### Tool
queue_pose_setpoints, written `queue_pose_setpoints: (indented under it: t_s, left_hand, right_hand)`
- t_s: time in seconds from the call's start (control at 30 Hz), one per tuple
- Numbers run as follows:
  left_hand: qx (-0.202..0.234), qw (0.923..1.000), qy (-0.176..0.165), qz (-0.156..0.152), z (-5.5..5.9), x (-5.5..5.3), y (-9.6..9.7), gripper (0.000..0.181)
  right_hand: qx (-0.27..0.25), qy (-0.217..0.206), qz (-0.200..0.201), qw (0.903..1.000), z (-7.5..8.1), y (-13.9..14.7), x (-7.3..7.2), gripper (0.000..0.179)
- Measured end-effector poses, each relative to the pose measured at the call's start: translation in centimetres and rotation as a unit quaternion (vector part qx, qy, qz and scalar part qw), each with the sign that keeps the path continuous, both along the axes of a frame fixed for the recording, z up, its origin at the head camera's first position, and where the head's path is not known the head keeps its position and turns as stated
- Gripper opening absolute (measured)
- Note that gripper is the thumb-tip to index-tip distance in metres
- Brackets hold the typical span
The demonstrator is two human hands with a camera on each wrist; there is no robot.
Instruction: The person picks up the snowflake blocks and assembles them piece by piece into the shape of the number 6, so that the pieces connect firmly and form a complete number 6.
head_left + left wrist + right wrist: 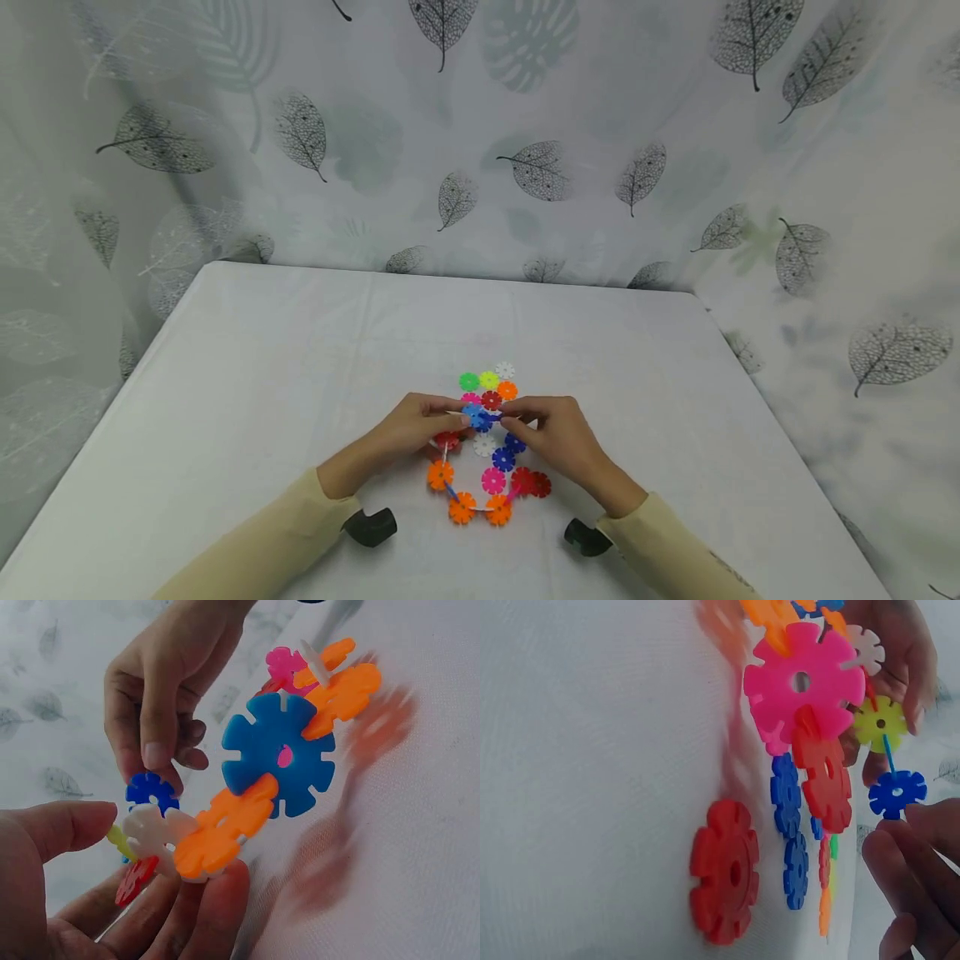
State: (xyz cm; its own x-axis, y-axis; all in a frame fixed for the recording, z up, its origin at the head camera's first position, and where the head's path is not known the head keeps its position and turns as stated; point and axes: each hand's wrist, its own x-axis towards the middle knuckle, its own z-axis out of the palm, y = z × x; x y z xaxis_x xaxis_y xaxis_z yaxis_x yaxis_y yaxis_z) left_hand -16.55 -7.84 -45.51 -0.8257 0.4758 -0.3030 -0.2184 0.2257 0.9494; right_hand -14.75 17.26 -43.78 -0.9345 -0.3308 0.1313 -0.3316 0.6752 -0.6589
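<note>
Slotted snowflake-shaped plastic discs are joined into a curved chain [441,476] between the hands and the table's front. My left hand [397,429] holds one end of it, thumb and fingers around a white disc [150,829] and a yellow disc [880,724]. From that yellow disc a light blue disc, seen edge-on, leads to a dark blue disc [898,792]. My right hand [558,433] pinches this dark blue disc between thumb and fingertips. Along the chain follow an orange disc [225,825], a blue disc [259,742] and, farther on, a pink disc [804,679].
Loose discs lie on the white table [300,350]: a green disc [469,382], a yellow-green disc [489,380] and several others beyond the hands. A red disc [726,874] lies beside the chain's right end. Leaf-patterned curtains [360,167] hang behind the table.
</note>
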Motion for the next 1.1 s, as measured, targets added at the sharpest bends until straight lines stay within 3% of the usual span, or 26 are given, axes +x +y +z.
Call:
queue_pose_setpoints:
  t_s: [0.13,0.4,0.77,1.1]
  left_hand:
    - [-0.001,0.9999,-0.014,0.004,0.0,0.0,0.0,0.045]
    - [-0.001,0.9998,-0.017,0.010,0.2,0.1,0.1,0.045]
    - [-0.022,0.9995,-0.001,0.022,0.3,0.2,0.3,0.041]
    - [-0.037,0.9989,0.006,0.029,0.1,0.1,0.4,0.040]
  right_hand:
    - [-0.016,-0.014,-0.009,0.9997,0.1,0.5,-0.1,0.020]
    - [-0.015,-0.015,-0.065,0.9977,-0.3,1.6,-0.7,0.028]
    - [-0.006,-0.029,-0.105,0.9941,-1.2,2.8,-1.4,0.048]
    - [0.001,-0.079,-0.142,0.9867,-1.6,3.7,-1.6,0.059]
